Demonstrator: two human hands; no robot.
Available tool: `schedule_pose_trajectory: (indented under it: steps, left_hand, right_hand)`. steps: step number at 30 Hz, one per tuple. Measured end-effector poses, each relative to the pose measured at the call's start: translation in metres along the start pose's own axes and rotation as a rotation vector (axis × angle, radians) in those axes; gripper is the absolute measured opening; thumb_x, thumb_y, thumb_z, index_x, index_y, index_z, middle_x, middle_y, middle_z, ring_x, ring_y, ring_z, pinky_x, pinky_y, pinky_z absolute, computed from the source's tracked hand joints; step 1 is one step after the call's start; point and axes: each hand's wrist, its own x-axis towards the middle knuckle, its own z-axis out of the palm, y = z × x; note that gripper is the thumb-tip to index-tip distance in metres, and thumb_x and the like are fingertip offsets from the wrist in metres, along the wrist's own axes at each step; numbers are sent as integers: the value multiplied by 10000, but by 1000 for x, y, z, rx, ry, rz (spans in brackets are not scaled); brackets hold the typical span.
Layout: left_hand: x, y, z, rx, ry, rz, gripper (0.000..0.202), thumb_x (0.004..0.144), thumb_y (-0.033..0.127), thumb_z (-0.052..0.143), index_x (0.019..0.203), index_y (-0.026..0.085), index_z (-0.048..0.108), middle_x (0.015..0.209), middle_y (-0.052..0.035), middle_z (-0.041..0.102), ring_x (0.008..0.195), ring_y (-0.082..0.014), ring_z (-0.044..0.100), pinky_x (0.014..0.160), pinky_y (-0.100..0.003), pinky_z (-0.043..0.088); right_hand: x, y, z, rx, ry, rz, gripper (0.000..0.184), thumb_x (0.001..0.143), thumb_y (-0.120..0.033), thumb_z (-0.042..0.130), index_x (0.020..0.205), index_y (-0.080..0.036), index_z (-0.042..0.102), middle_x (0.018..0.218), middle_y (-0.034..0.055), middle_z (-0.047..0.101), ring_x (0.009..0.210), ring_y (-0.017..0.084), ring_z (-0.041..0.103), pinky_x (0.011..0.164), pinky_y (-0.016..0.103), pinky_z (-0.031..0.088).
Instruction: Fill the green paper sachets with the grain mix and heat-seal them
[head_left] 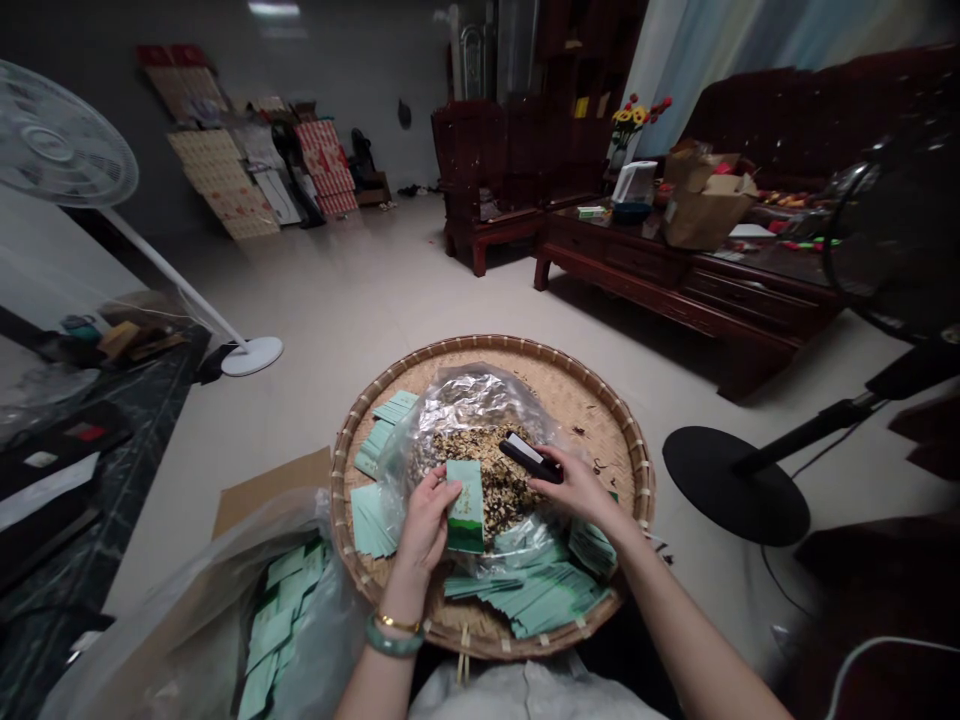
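My left hand (427, 518) is closed on a green packet (466, 506), holding it upright over a clear plastic bag (465, 400) of loose dried tea (480, 465). My right hand (576, 483) grips a small black and white scoop-like tool (529, 457) at the right side of the tea. The bag lies in a round woven bamboo tray (600, 400). Several flat green packets (540, 595) are piled along the tray's near edge. More of them lie at its left side (379, 440).
A plastic bag with more green packets (277, 620) sits in a cardboard box at lower left. A white standing fan (67, 150) is on the left, a black fan base (735, 485) on the right. A dark wooden table (675, 270) and chairs stand behind.
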Motion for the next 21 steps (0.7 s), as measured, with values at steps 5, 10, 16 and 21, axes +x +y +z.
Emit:
schedule_pose_trajectory:
  steps: [5, 10, 16, 21]
  left_hand:
    - [-2, -6, 10, 0, 54, 32, 376, 536, 328, 826, 795, 148, 620, 691, 6, 684, 651, -133, 648, 676, -243, 509]
    - [-2, -13, 15, 62, 27, 45, 320, 567, 342, 805, 759, 124, 671, 664, -10, 684, 611, -139, 625, 622, -248, 489]
    - [-7, -19, 14, 112, 5, 44, 283, 581, 350, 791, 685, 118, 667, 587, 8, 633, 533, -94, 548, 524, -194, 423]
    - [-12, -14, 12, 54, 10, 33, 298, 582, 377, 784, 687, 128, 658, 608, -4, 652, 531, -103, 560, 522, -201, 436]
  right_hand:
    - [-2, 2, 14, -225, 102, -44, 506, 703, -301, 679, 1179, -168, 570, 1138, 128, 615, 1085, 302, 531, 935, 457, 392]
    - [-11, -44, 34, 38, 67, -186, 298, 828, -389, 565, 1030, -184, 641, 992, 88, 644, 906, 214, 580, 809, 335, 453]
    - [-11, -62, 60, 338, 94, -57, 249, 738, -404, 633, 656, -169, 642, 644, 28, 618, 612, 157, 543, 571, 258, 422]
    - [-7, -56, 63, 447, 14, 12, 320, 717, -476, 619, 648, -163, 619, 587, 5, 581, 556, 136, 508, 524, 246, 400]
